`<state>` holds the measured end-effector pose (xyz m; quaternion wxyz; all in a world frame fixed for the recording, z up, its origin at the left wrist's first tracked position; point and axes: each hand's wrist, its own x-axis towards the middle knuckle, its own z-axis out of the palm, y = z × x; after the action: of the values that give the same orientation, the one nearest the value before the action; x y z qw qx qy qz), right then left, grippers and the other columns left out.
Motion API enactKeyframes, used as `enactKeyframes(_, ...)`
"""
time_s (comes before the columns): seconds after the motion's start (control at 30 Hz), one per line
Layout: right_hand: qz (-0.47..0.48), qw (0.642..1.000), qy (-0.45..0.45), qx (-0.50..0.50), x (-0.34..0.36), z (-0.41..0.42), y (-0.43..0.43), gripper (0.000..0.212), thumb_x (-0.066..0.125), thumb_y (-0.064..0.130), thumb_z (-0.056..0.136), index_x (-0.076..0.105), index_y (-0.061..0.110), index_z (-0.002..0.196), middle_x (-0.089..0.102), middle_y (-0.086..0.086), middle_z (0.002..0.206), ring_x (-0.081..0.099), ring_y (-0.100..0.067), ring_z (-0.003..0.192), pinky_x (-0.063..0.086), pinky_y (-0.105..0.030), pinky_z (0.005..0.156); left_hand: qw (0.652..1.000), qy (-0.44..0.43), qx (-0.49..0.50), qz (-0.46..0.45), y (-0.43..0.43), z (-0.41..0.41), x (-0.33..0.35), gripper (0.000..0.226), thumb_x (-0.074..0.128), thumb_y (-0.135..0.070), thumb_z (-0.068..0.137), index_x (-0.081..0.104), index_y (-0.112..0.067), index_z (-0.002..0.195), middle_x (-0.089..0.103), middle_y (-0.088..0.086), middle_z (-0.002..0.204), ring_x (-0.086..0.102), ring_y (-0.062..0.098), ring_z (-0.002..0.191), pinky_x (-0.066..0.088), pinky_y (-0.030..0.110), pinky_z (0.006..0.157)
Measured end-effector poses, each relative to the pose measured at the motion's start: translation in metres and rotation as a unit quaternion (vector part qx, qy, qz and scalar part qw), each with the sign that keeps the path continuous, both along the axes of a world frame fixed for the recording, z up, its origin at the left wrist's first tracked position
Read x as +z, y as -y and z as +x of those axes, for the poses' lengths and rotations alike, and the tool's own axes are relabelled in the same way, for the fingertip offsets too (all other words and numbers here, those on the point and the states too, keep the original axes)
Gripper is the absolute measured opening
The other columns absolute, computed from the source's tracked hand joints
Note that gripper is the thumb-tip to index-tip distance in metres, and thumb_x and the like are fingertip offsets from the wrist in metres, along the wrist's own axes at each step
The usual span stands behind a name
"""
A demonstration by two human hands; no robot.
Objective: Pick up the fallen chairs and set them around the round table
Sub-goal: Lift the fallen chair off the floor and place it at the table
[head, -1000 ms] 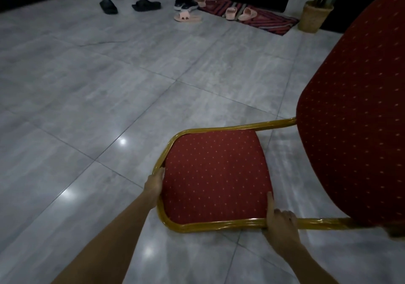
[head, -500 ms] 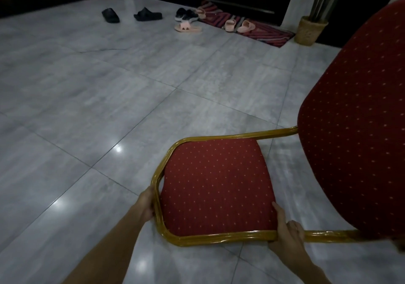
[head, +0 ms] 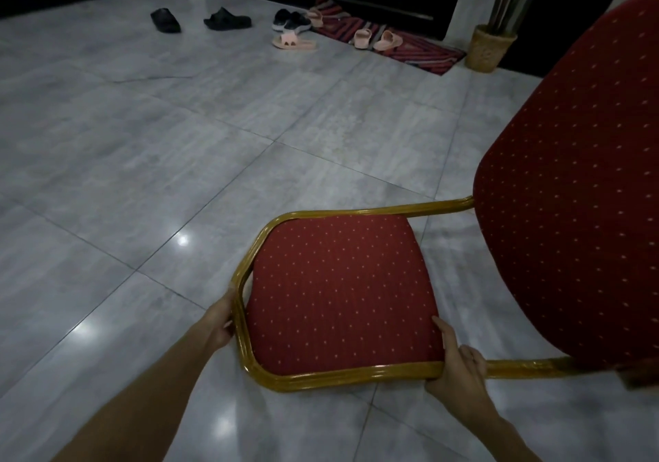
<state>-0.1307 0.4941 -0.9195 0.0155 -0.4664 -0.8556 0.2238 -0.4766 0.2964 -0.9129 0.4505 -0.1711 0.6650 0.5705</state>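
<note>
- Your left hand (head: 223, 322) is clasped on the gold frame at the seat's front edge; your right hand (head: 458, 367) is wrapped around the side rail.
- One banquet chair (head: 338, 297), red dotted upholstery, is held between them over the tiled floor (head: 178, 140); its legs are hidden.
- Step in hand: carrying, judged. No round table is visible; you must locate it, then set the chair upright.
- Far side: seven shoes or sandals, counted; one striped mat (head: 420, 49); one woven basket (head: 488, 48).
</note>
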Motion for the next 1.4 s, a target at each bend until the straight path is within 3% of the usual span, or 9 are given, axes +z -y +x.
enactKeyframes(0.13,-0.012,1.000,0.004,0.009,0.018,0.009,-0.008,0.108,0.075,0.017,0.062,0.011,0.036,0.146,0.054,0.010,0.075,0.053,-0.013,0.086,0.027,-0.039,0.114,0.997,-0.053,-0.024,-0.052,-0.011,0.001,0.023,0.066,0.040,-0.054,0.095,0.051,0.001,0.129,0.053,0.016,0.135,0.053,0.032,0.121,0.046,0.041,0.101)
enactKeyframes(0.23,-0.012,1.000,0.010,0.014,0.038,0.013,-0.012,0.110,0.075,0.019,0.058,0.011,0.035,0.146,0.053,0.011,0.069,0.054,-0.014,0.080,0.032,-0.042,0.110,0.994,-0.094,-0.039,-0.047,-0.020,0.008,0.052,0.052,0.038,-0.054,0.096,0.053,-0.004,0.102,0.060,0.013,0.093,0.057,0.023,0.077,0.050,0.035,0.061)
enactKeyframes(0.3,0.029,0.999,-0.001,0.017,0.056,0.014,-0.013,0.109,0.078,0.016,0.056,0.017,0.028,0.145,0.045,0.017,0.060,0.050,-0.012,0.064,0.041,-0.043,0.101,0.992,-0.112,-0.046,-0.025,-0.021,0.008,0.073,0.054,0.042,-0.054,0.093,0.056,-0.003,0.096,0.061,0.010,0.074,0.059,0.021,0.064,0.050,0.032,0.054)
enactKeyframes(0.47,0.064,0.997,0.039,0.027,0.123,0.016,-0.011,0.110,0.083,0.013,0.058,0.016,0.017,0.146,0.042,0.015,0.055,0.044,-0.013,0.049,0.050,-0.038,0.079,0.990,-0.141,-0.011,0.018,-0.020,0.004,0.155,0.045,0.057,-0.048,0.089,0.061,-0.004,0.097,0.073,0.012,0.085,0.068,0.024,0.067,0.058,0.038,0.067)
enactKeyframes(0.57,0.048,0.994,0.098,0.016,0.170,0.018,-0.007,0.109,0.075,0.014,0.073,0.002,0.014,0.154,0.056,0.002,0.073,0.056,-0.023,0.069,0.047,-0.038,0.085,0.988,-0.150,-0.003,0.021,-0.023,0.012,0.209,0.048,0.061,-0.047,0.087,0.057,-0.004,0.109,0.073,0.014,0.095,0.070,0.030,0.084,0.057,0.047,0.083)
enactKeyframes(0.67,-0.005,0.994,0.109,-0.029,0.229,0.027,-0.002,0.101,0.068,0.014,0.083,-0.001,0.019,0.155,0.064,-0.011,0.100,0.057,-0.030,0.099,0.047,-0.037,0.090,0.988,-0.155,-0.021,0.016,-0.029,0.032,0.273,0.038,0.061,-0.043,0.089,0.059,-0.005,0.097,0.069,0.011,0.089,0.065,0.023,0.075,0.056,0.041,0.077)
enactKeyframes(0.8,-0.123,0.986,0.100,-0.053,0.306,0.040,0.007,0.094,0.072,0.028,0.085,0.009,0.018,0.154,0.044,-0.019,0.140,0.046,-0.035,0.127,0.045,-0.041,0.105,0.988,-0.146,-0.046,0.029,-0.041,0.064,0.352,0.028,0.060,-0.035,0.091,0.054,-0.008,0.095,0.062,0.010,0.078,0.058,0.020,0.066,0.053,0.034,0.062)
enactKeyframes(1.07,-0.136,0.984,0.113,0.007,0.474,0.062,0.046,0.096,0.065,0.011,0.086,-0.002,0.018,0.155,0.016,-0.016,0.159,0.024,-0.034,0.144,0.029,-0.038,0.118,0.970,-0.114,-0.205,0.056,-0.085,0.146,0.518,0.019,0.055,-0.028,0.094,0.052,-0.011,0.104,0.062,0.011,0.076,0.062,0.022,0.069,0.059,0.039,0.067)
enactKeyframes(1.4,-0.090,0.992,0.016,-0.089,0.649,0.114,0.010,0.072,0.064,0.019,0.084,0.031,0.019,0.148,0.053,-0.003,0.135,0.054,-0.029,0.119,0.049,-0.039,0.098,0.909,-0.063,-0.403,0.091,-0.190,0.241,0.685,0.020,0.055,-0.020,0.096,0.055,-0.009,0.112,0.067,0.010,0.100,0.068,0.025,0.092,0.056,0.037,0.083)
